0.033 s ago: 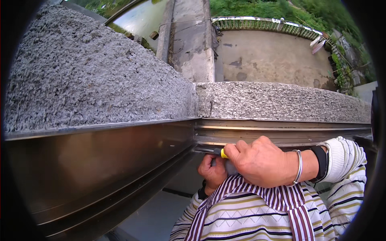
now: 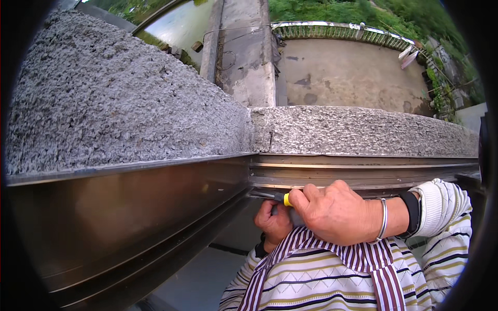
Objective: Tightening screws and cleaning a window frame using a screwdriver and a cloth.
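Note:
My right hand [image 2: 332,211] is closed around a screwdriver [image 2: 283,198] with a yellow and black handle, most of it hidden in the fist. Its metal shaft points left, the tip at the inner corner of the brown metal window frame [image 2: 342,179]. Just below the shaft, my left hand [image 2: 275,222] is closed with its thumb and fingers bent together. What the left fingers hold, if anything, is hidden. A small grey patch [image 2: 298,217] shows between the two hands, too little of it to name.
A rough grey wall [image 2: 124,98] rises on the left, and a rough ledge [image 2: 363,129] runs beyond the frame. A wide brown metal panel [image 2: 129,207] lies along the left. Far below are a concrete yard [image 2: 358,72] with a railing, and a pond [image 2: 181,26].
My right hand and the screwdriver sit very slightly lower. The grip and my left hand look the same.

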### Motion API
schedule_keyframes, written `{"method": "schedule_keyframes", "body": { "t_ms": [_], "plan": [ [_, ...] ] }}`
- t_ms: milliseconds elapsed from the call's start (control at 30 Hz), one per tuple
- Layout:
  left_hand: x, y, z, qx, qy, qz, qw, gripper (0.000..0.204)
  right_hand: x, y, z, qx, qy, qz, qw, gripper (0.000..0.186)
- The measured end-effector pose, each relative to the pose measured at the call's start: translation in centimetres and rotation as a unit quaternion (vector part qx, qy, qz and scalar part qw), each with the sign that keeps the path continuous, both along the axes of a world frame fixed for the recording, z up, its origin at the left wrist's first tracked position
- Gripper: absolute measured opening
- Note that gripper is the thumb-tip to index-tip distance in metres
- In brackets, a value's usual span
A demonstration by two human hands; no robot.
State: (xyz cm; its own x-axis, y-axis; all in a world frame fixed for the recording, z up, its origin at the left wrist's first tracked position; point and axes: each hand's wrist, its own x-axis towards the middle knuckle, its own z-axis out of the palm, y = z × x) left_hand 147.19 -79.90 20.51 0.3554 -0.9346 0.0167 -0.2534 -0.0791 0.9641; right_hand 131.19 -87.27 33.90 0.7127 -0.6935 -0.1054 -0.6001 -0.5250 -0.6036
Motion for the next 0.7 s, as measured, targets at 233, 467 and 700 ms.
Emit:
{"method": "schedule_keyframes", "body": {
  "t_ms": [233,467,700],
  "plan": [
    [-0.1,-1.2,1.6,-0.054,0.0,-0.043,0.998,0.03,-4.1,1.0,1.1,0.181,-0.295,-0.112,0.931,0.027],
    [1.7,0.1,0.7,0.001,0.081,-0.019,0.997,0.037,-15.0,6.3,1.6,0.074,-0.459,-0.453,0.76,0.02],
    [-1.5,3.2,6.5,-0.033,0.107,-0.085,0.99,0.034,-19.5,10.2,-0.3,-0.018,-0.21,-0.187,0.96,0.018]
  ]
}}
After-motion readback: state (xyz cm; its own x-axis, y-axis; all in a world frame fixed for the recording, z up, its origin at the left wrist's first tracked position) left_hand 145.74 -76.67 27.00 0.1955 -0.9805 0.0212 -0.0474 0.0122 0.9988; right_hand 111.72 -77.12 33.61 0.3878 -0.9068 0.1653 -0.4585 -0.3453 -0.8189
